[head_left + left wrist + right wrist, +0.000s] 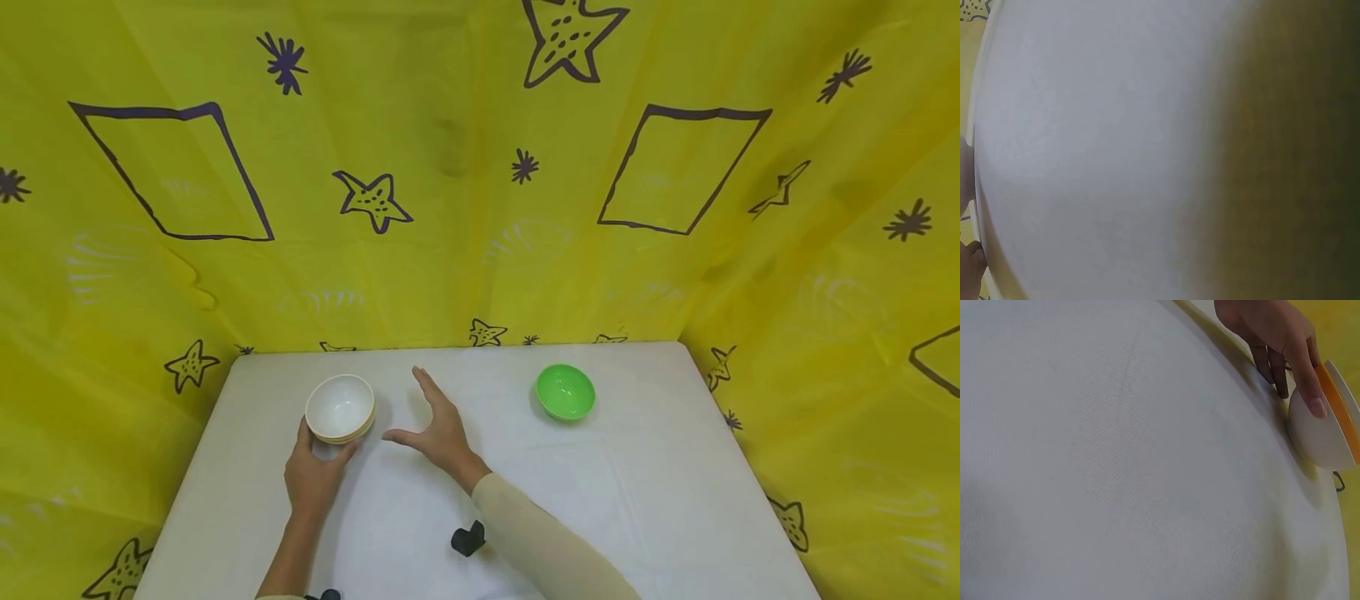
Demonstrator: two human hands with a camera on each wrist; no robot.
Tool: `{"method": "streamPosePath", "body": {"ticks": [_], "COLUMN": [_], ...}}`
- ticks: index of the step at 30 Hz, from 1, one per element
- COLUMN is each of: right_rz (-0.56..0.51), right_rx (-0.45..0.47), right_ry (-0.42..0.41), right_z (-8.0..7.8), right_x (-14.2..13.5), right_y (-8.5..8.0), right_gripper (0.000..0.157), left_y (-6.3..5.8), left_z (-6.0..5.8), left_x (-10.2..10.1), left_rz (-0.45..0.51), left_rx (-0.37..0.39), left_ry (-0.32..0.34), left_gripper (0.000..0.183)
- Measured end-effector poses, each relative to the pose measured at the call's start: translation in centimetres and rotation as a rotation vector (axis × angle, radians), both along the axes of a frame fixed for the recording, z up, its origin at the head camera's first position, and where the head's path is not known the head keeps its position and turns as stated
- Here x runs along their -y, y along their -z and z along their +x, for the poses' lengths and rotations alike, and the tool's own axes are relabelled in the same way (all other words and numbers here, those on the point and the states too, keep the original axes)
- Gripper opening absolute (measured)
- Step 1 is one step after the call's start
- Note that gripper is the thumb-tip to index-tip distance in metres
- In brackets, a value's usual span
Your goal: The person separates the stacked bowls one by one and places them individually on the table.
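My left hand (313, 479) grips a stack of nested bowls (341, 408) at the left of the table, thumb on one side and fingers on the other. The top bowl is white inside, with a yellow-orange rim below it. In the right wrist view the stack (1322, 437) shows a white outer bowl, an orange band and another white rim. My right hand (442, 429) hovers just right of the stack, holding nothing, thumb and fingers spread apart. A green bowl (566, 392) stands farther right. The left wrist view catches only slivers of the hand at its left edge.
A white cloth (585, 500) covers the table. Yellow patterned curtains (450, 275) hang behind it and along both sides. A small black object (468, 539) shows beside the right sleeve (540, 542), and another black piece is partly visible at the bottom edge.
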State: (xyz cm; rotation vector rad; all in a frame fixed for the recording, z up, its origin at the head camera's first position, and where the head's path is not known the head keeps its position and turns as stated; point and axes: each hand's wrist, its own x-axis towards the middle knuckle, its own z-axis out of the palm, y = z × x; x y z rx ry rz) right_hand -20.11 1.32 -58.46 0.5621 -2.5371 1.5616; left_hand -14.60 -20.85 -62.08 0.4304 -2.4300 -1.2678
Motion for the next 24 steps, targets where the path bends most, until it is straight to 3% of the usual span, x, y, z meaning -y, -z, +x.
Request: {"method": "streamPosePath", "body": {"ticks": [24], "right_rz": [0.018], "right_rx": [-0.025], "right_ry": [-0.037], "right_z": [-0.2], "right_x": [2.8], "right_y": [0.2], "right_gripper": [0.111], "left_y": [0.0], "left_z": [0.0], "left_x": [0.3], "left_rz": [-0.022], "left_rx": [-0.011], "left_ry": [0.012], "left_gripper": [0.096]}}
